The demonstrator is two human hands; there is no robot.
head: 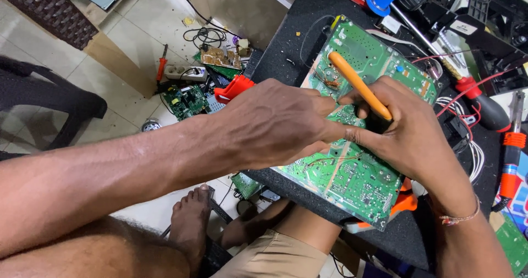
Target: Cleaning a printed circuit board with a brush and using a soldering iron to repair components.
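— Orange tool (358, 84), that one in your right hand (410, 138): how are you holding it?

— Pinched between thumb and fingers, low on the shaft, tip slanting up and away over the green board (352, 173). The board lies flat on the black bench (300, 41), reaching toward its near edge.

— And your left hand (272, 124)?

— Curled, fingers down on the board's middle beside my right. Whether it grips anything underneath, I cannot tell.

— What makes this go well?

— I'd say a steady board: press it flat with the left, rest my right wrist on it, and move only the fingertips. The red wires (467, 91) at the far right edge should stay off my work.
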